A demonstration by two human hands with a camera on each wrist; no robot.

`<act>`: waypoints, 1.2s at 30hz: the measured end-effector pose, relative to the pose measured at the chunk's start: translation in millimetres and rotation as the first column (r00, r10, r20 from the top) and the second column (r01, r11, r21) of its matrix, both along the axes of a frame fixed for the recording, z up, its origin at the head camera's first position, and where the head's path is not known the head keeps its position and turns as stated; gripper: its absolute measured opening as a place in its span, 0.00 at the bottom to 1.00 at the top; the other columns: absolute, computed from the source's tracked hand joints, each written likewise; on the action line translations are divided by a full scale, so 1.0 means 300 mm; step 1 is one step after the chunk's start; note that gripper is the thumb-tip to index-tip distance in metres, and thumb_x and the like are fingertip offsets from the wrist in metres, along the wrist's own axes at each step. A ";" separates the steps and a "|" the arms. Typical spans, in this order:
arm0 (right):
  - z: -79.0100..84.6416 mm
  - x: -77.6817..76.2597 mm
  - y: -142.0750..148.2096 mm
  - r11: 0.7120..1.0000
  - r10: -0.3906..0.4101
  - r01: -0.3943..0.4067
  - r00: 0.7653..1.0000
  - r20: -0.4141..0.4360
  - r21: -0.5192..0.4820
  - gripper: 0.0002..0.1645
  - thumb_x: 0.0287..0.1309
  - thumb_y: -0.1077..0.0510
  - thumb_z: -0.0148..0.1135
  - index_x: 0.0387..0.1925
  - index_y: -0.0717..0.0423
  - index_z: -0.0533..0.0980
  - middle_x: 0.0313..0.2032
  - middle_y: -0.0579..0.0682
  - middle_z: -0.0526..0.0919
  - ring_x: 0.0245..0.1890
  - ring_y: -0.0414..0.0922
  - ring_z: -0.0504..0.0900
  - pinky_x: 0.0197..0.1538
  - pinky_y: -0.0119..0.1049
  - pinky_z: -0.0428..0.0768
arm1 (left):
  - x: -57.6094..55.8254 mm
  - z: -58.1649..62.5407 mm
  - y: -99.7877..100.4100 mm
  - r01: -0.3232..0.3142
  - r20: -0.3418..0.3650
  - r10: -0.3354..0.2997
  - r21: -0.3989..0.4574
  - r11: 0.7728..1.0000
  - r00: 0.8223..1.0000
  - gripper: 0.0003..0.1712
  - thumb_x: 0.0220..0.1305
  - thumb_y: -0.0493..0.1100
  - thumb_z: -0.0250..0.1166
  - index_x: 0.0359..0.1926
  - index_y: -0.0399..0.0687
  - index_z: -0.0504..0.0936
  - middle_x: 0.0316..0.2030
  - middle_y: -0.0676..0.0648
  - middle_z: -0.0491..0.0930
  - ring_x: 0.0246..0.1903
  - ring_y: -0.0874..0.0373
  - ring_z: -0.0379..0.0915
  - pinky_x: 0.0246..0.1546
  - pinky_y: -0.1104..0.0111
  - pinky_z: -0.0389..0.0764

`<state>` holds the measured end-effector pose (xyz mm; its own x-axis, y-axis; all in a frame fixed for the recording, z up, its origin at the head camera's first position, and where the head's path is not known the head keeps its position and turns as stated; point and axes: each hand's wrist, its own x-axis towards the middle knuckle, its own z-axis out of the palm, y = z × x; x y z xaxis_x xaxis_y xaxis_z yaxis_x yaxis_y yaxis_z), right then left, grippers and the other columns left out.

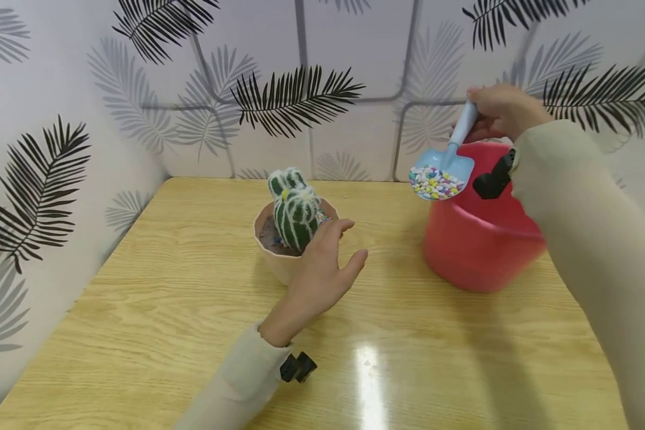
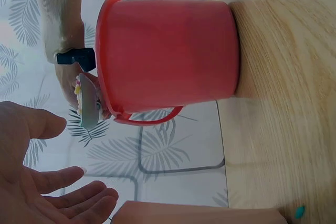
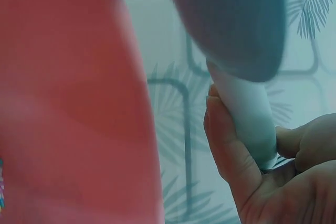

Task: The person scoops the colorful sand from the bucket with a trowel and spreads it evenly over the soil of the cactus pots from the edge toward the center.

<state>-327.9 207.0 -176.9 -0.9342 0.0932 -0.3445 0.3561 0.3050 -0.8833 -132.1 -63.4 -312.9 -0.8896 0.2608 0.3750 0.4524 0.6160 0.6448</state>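
Note:
My right hand (image 1: 502, 110) grips the handle of a light blue toy shovel (image 1: 462, 128), held up at the rim of the red bucket (image 1: 478, 251). Small multicoloured pebbles (image 1: 435, 182) fill the front of its scoop. In the right wrist view, the fingers (image 3: 228, 140) wrap the pale handle (image 3: 247, 114) below the scoop's underside (image 3: 236, 19). My left hand (image 1: 325, 266) is beside a potted cactus (image 1: 295, 218), fingers spread and relaxed at the near right of the pot (image 1: 279, 263). In the left wrist view, the left hand (image 2: 58, 177) has nothing between thumb and fingers.
The wooden table (image 1: 166, 286) meets a leaf-patterned wall (image 1: 355, 137) at the back. A bucket handle (image 2: 157, 121) hangs along the bucket's side. One small teal pebble (image 2: 300, 212) lies by the pot's base. Some coloured pebbles (image 1: 323, 216) show inside the pot.

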 end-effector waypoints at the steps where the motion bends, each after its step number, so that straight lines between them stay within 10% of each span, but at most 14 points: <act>1: 0.002 -0.002 -0.009 1.000 0.017 -0.017 1.000 0.002 -0.005 0.29 0.61 0.41 0.41 0.58 0.52 0.55 0.17 0.48 0.77 0.21 0.44 0.81 0.46 0.44 0.75 | 0.002 -0.001 -0.006 0.000 -0.003 0.000 0.002 1.000 1.000 0.25 0.62 0.47 0.55 0.57 0.41 0.64 0.51 0.44 0.67 0.49 0.53 0.66 0.48 0.62 0.71; 14: 0.010 -0.012 -0.126 0.995 0.081 -0.079 0.996 0.029 -0.057 0.34 0.65 0.44 0.36 0.67 0.53 0.45 0.16 0.50 0.76 0.20 0.43 0.81 0.43 0.45 0.77 | 0.048 -0.008 -0.081 -0.055 -0.029 0.057 0.045 0.997 0.998 0.23 0.61 0.43 0.56 0.55 0.38 0.66 0.51 0.42 0.68 0.51 0.50 0.67 0.49 0.61 0.71; 24: -0.010 -0.007 -0.195 0.991 0.120 -0.120 0.993 -0.010 -0.054 0.23 0.65 0.45 0.36 0.51 0.58 0.58 0.19 0.51 0.76 0.22 0.44 0.81 0.48 0.46 0.74 | 0.067 -0.017 -0.139 -0.112 -0.116 0.121 0.081 0.990 0.986 0.18 0.58 0.39 0.59 0.48 0.37 0.69 0.45 0.41 0.70 0.43 0.50 0.69 0.45 0.63 0.72; 36: -0.038 -0.009 -0.276 0.984 0.155 -0.156 0.988 -0.017 -0.084 0.32 0.66 0.47 0.31 0.64 0.62 0.47 0.19 0.54 0.74 0.18 0.45 0.79 0.33 0.44 0.80 | 0.059 -0.027 -0.215 -0.173 -0.124 0.183 0.088 0.981 0.975 0.18 0.58 0.38 0.59 0.49 0.36 0.68 0.44 0.39 0.69 0.43 0.48 0.70 0.44 0.62 0.73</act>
<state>-330.6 124.1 -188.2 -0.9386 -0.0831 -0.3348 0.3004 0.2798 -0.9118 -114.4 -127.8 -321.0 -0.8608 0.0689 0.5042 0.4237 0.6458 0.6351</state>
